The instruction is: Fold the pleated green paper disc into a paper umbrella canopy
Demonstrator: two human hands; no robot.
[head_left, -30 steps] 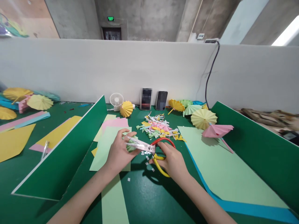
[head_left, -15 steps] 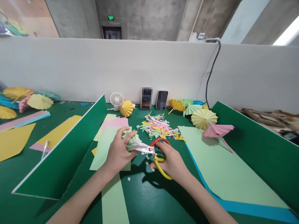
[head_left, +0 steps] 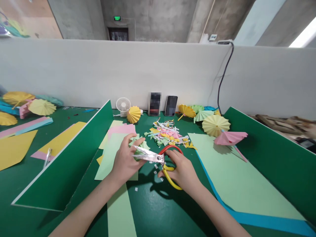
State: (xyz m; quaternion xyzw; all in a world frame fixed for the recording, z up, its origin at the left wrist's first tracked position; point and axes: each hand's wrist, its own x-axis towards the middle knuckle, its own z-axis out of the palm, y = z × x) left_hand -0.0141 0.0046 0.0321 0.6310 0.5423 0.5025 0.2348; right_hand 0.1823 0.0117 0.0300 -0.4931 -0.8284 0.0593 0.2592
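My left hand point(head_left: 124, 160) is closed around a small folded light-green paper piece point(head_left: 141, 146) held just above the green table. My right hand point(head_left: 181, 170) grips scissors point(head_left: 158, 158) with one red and one yellow handle loop. The steel blades point left and meet the folded paper between my left fingers. Tiny white and green paper bits point(head_left: 156, 171) lie on the table under the blades.
A heap of coloured paper scraps point(head_left: 168, 134) lies behind my hands. Light-green sheets point(head_left: 237, 177) over a blue one cover the right side; pastel sheets point(head_left: 116, 138) lie left. Paper umbrellas point(head_left: 215, 124), a small fan point(head_left: 123, 106) and two phones point(head_left: 171, 106) stand by the back wall. Green dividers point(head_left: 69, 164) flank the space.
The scissors' blades have opened and closed slightly on the folded green paper, and my left hand has turned the piece a little. Both hands stay in nearly the same place.
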